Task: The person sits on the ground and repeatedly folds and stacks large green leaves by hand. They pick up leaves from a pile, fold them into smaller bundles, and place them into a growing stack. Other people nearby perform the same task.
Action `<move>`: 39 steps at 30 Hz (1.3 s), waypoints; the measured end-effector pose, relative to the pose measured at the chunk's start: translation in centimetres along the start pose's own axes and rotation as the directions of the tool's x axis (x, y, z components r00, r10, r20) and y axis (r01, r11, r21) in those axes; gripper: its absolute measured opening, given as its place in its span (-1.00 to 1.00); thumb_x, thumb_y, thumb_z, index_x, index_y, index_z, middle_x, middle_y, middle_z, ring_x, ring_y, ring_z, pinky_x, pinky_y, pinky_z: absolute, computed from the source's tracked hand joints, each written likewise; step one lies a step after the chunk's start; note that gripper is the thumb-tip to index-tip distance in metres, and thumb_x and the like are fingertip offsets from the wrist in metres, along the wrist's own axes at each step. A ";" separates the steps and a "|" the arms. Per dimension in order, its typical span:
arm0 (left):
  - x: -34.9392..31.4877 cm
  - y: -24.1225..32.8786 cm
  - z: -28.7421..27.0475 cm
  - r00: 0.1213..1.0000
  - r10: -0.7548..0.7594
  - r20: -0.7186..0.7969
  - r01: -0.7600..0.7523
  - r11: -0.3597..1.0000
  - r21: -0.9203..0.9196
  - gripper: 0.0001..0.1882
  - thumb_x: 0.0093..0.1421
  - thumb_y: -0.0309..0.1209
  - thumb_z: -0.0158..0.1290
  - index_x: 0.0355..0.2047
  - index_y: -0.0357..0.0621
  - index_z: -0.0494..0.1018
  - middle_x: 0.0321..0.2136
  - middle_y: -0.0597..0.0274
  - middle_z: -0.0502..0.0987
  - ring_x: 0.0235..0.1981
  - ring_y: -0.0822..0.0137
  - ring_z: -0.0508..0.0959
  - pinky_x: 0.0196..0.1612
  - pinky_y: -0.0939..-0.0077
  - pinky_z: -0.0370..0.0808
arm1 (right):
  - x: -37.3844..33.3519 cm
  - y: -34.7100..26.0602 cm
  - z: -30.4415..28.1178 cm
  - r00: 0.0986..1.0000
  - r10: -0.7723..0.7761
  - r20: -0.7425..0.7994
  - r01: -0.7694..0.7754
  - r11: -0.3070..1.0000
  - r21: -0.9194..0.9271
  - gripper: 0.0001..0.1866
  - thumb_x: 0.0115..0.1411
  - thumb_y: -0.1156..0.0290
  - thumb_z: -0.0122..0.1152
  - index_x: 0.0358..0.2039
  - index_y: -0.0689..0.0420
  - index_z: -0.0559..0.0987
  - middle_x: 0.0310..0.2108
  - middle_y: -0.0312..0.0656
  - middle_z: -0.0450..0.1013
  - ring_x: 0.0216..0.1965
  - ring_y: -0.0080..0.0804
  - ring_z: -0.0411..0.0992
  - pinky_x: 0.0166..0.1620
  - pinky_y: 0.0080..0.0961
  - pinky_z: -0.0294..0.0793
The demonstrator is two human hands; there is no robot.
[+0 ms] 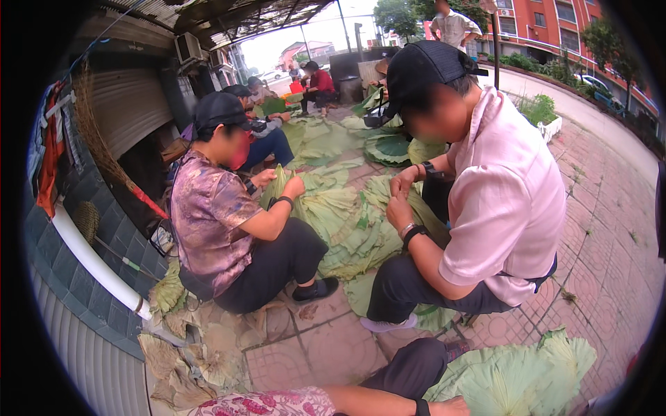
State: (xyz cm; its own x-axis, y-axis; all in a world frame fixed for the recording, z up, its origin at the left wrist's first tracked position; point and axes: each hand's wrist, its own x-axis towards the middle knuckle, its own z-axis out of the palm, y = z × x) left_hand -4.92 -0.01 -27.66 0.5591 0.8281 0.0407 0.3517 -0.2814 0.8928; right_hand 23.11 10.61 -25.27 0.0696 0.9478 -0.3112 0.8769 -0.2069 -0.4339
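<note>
At the lower edge, my left hand (449, 407) reaches in from a floral sleeve, with a black band at the wrist. It rests at the near left border of a stack of large, flat, pale green lotus leaves (517, 374). The frame's edge cuts off its fingers, so I cannot make out whether they grip a leaf. My right hand is out of view. Beyond my dark-trousered leg (409, 367) spreads a broad heap of lotus leaves (347, 232) on the paving.
A co-worker in a pink shirt (499, 194) crouches ahead; another in a patterned shirt (215, 201) holds a folded leaf (279, 186) at left. Several more people sit farther back. Dry brown leaves (208, 360) lie by a white pipe (97, 256) along the tiled wall.
</note>
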 end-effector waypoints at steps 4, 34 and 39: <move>0.5 -2.1 1.6 0.997 0.010 -0.076 -0.010 1.000 0.010 -0.54 0.48 -0.08 -0.23 0.15 -0.04 0.46 0.15 0.04 0.46 0.19 0.03 0.39 0.31 0.08 0.24 | 0.6 0.6 1.8 0.988 -0.142 -0.059 0.139 0.989 -0.055 -0.42 0.15 0.05 0.27 -0.01 0.30 0.57 -0.12 0.26 0.54 -0.04 0.17 0.48 0.06 -0.06 0.44; 2.6 -7.2 3.7 0.948 0.314 -0.054 -0.231 0.794 0.562 -0.52 0.37 -0.22 -0.13 0.26 -0.02 0.34 0.27 0.06 0.36 0.31 0.01 0.30 0.37 -0.01 0.15 | 3.6 6.0 6.9 0.617 -0.647 -0.448 0.720 0.693 -0.009 -0.62 0.13 0.20 0.18 -0.33 0.34 0.66 -0.49 -0.01 0.57 -0.43 -0.20 0.51 -0.34 -0.30 0.47; 4.7 -6.3 3.0 0.974 0.220 -0.059 -0.187 0.920 0.344 -0.53 0.40 -0.17 -0.15 0.25 -0.03 0.36 0.26 0.06 0.37 0.30 0.01 0.30 0.38 -0.02 0.14 | 1.1 1.9 0.0 0.834 -0.519 -0.185 0.537 0.689 0.488 -0.62 0.20 0.23 0.17 -0.17 0.29 0.67 -0.35 -0.03 0.60 -0.34 -0.32 0.53 -0.30 -0.36 0.48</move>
State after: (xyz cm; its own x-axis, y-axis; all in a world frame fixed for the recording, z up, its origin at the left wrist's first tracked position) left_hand -2.24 4.19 -34.43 0.5778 0.7728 0.2625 0.4772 -0.5808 0.6595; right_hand 24.82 11.21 -26.44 -0.3092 0.9431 0.1220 0.4092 0.2477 -0.8782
